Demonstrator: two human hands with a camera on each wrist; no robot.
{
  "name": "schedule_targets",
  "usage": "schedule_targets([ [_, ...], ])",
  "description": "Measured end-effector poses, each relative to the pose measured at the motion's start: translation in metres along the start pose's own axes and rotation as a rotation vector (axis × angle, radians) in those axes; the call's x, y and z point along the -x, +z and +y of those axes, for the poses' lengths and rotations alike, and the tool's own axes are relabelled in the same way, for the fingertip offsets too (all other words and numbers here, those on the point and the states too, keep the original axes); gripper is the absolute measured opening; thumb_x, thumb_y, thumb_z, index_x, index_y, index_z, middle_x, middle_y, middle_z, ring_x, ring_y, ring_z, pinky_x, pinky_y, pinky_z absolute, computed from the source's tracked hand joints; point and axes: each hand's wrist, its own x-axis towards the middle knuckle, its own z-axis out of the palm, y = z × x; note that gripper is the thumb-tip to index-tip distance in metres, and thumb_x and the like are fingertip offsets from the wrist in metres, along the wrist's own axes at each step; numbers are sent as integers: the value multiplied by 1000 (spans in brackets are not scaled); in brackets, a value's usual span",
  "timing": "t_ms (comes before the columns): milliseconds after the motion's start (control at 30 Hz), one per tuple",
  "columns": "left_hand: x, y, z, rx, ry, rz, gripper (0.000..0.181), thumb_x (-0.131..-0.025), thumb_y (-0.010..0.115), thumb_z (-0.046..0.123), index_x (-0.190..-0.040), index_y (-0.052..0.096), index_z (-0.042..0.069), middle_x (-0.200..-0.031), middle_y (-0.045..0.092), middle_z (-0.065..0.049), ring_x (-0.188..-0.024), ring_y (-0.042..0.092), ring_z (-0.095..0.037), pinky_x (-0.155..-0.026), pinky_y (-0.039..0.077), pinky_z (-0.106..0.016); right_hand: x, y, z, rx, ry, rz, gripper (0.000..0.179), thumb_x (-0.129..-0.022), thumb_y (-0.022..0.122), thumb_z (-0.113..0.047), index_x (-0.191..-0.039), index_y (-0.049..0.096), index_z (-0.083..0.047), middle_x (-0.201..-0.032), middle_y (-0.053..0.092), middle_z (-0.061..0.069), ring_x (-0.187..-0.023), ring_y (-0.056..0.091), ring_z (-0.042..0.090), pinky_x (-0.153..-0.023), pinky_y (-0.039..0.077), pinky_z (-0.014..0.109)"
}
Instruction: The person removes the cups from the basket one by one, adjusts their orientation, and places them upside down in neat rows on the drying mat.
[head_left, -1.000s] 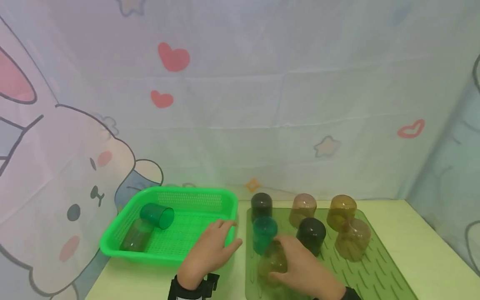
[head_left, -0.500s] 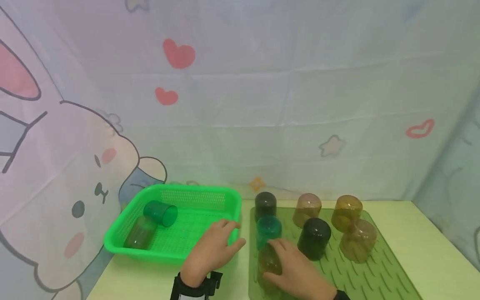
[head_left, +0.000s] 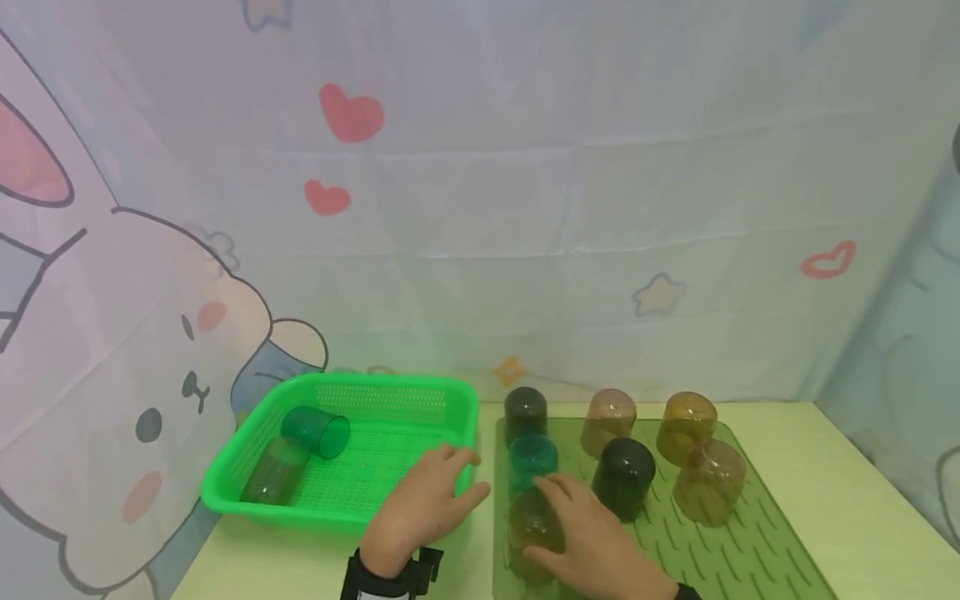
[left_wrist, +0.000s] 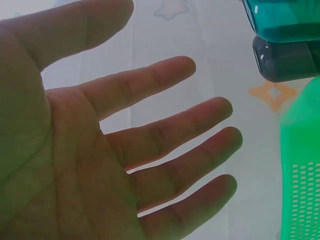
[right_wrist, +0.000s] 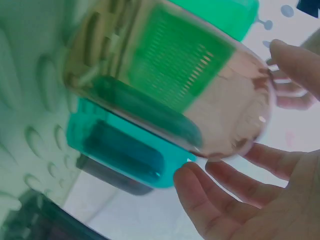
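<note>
My right hand (head_left: 600, 533) holds a see-through brownish cup (head_left: 534, 533) near its closed end, thumb on the near side and fingers on the far side. The cup stands upside down at the front left of the green ridged mat (head_left: 720, 558). Right behind it is an upside-down teal cup (head_left: 533, 458), with a dark grey cup (head_left: 526, 412) beyond. In the right wrist view, fingertips meet the edge of the brownish cup (right_wrist: 225, 100). My left hand (head_left: 423, 500) hovers by the basket's right front corner, holding nothing; its fingers spread in the left wrist view.
In the green basket (head_left: 337, 521) at left lie a teal cup (head_left: 315, 431) and a greyish clear cup (head_left: 276, 472). A black cup (head_left: 624, 479), a pinkish cup (head_left: 608, 423), an amber cup (head_left: 686, 427) and a pale brown cup (head_left: 710, 483) stand upside down on the mat.
The brownish cup has shifted slightly left and now lines up behind-to-front with the teal and grey cups. My right hand moved with it; the left hand has barely moved.
</note>
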Motion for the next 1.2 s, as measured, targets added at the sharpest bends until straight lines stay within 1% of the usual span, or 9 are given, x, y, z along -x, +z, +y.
schedule_targets([
  [333, 9, -14, 6, -17, 82, -55, 38, -97, 52, 40, -126, 57, 14, -124, 53, -8, -113, 53, -27, -88, 46, -40, 8, -47, 6, -78, 61, 17, 52, -89, 59, -51, -124, 58, -12, -119, 55, 4, -110, 54, 28, -84, 49, 45],
  [467, -3, -36, 6, -95, 122, -77, 33, -98, 53, 29, -123, 58, 8, -118, 56, -12, -106, 56, -28, -84, 48, -40, 10, -67, 16, -93, 112, 6, 57, -90, 54, -56, -125, 56, -11, -124, 53, 9, -111, 55, 31, -85, 49, 46],
  [600, -21, -57, -3, -114, 127, -162, 30, -98, 53, 24, -120, 58, 4, -118, 57, -14, -108, 55, -30, -86, 47, -41, 12, -77, 26, -87, 144, 11, 59, -90, 56, -53, -127, 54, -7, -127, 52, 14, -112, 54, 35, -83, 49, 49],
  [700, -36, -70, -15, -113, 72, -228, 31, -98, 53, 24, -120, 57, 2, -122, 56, -15, -111, 54, -30, -88, 46, -41, 13, -82, 32, -79, 143, 27, 59, -90, 56, -53, -127, 54, -7, -127, 52, 15, -111, 54, 36, -82, 49, 49],
  [800, -52, -80, -30, -137, -4, -274, 22, -97, 56, 23, -101, 61, 2, -96, 58, -8, -83, 55, -21, -70, 43, -33, 15, -86, 35, -87, 145, 38, 59, -90, 56, -52, -128, 54, -7, -126, 52, 14, -111, 54, 36, -82, 50, 49],
  [900, -66, -85, -48, -208, -50, -286, 22, -93, 61, 20, -77, 55, 5, -72, 45, -2, -61, 39, -14, -57, 32, -29, 17, -88, 36, -101, 163, 52, 59, -90, 57, -52, -128, 54, -7, -125, 52, 13, -111, 55, 35, -82, 49, 49],
  [967, -73, -85, -61, -262, -76, -272, 36, -89, 65, 16, -62, 42, 9, -62, 29, 1, -54, 25, -12, -53, 24, -28, 19, -88, 36, -109, 165, 63, 58, -90, 58, -51, -127, 54, -6, -125, 53, 12, -111, 54, 35, -83, 49, 50],
  [1100, -82, -85, -90, -350, -135, -203, 52, -83, 70, 8, -56, 25, 15, -58, 15, 3, -52, 10, -10, -52, 16, -27, 19, -85, 36, -112, 155, 83, 56, -91, 57, -50, -126, 55, -6, -123, 53, 10, -112, 54, 35, -83, 49, 50],
  [1200, -86, -84, -106, -403, -206, -173, 46, -80, 73, 7, -56, 34, 13, -57, 27, 2, -48, 19, -10, -49, 23, -26, 20, -85, 37, -95, 154, 110, 53, -91, 58, -48, -125, 56, -8, -122, 54, 9, -109, 55, 32, -80, 50, 47],
])
